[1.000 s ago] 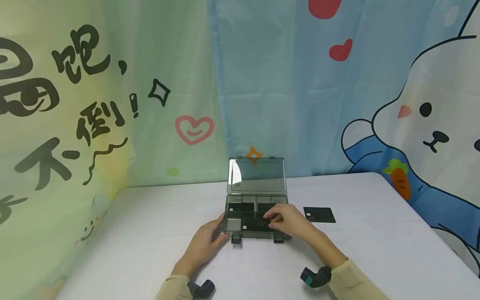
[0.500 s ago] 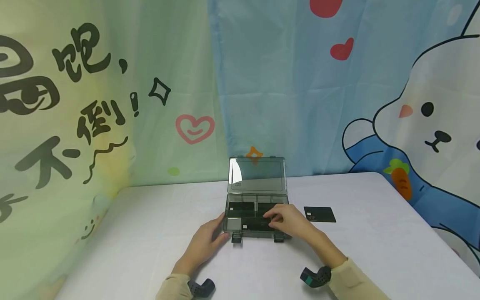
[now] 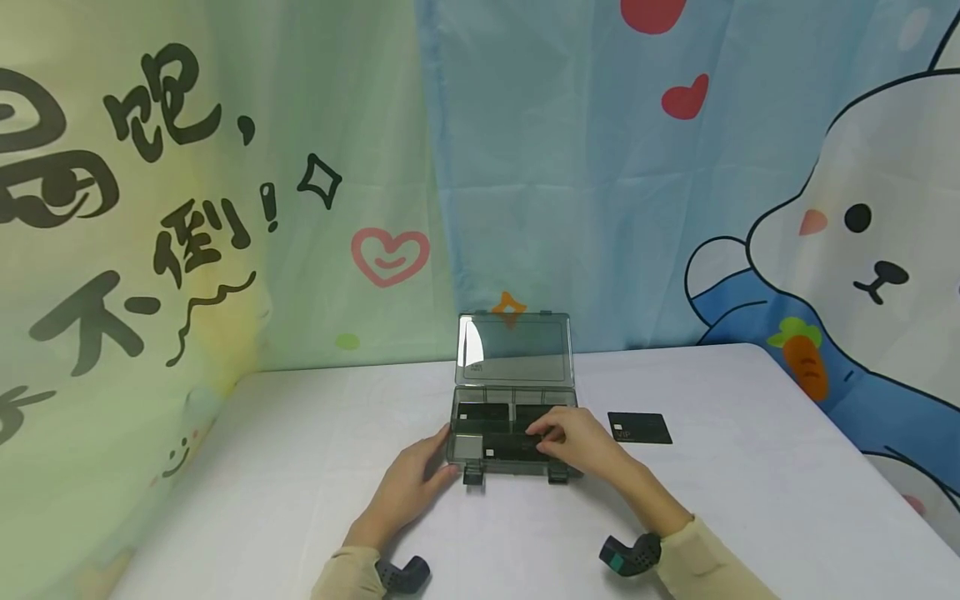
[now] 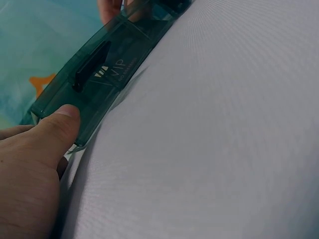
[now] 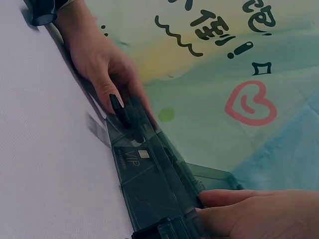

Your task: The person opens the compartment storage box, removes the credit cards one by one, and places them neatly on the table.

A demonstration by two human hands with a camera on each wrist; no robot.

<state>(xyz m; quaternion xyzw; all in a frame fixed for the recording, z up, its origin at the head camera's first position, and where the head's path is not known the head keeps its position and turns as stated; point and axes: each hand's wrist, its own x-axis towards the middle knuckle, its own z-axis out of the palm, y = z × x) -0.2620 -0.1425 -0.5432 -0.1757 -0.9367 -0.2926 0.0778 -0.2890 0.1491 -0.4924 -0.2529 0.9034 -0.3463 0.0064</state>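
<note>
A smoky see-through plastic compartment box (image 3: 513, 395) stands with its lid (image 3: 517, 350) raised. The left hand (image 3: 412, 479) grips the box's left end; in the left wrist view its thumb (image 4: 60, 124) lies at the front corner. Over the front right part, the right hand (image 3: 581, 437) reaches in, thumb and index finger bent at the right end of a black card (image 3: 510, 448) in the front compartment. That card's VIP print shows through the front wall. Behind it lie another black card (image 3: 480, 414) and, partly covered by the right hand, a third (image 3: 529, 415).
One black card (image 3: 640, 428) lies on the white table (image 3: 720, 483) to the right of the box. Two front latches (image 3: 472, 476) hang down. A printed curtain (image 3: 525, 167) hangs right behind the table. Both wrists wear dark devices (image 3: 632, 555).
Both hands, the box and the cards keep their places. Only the head view has shifted slightly.
</note>
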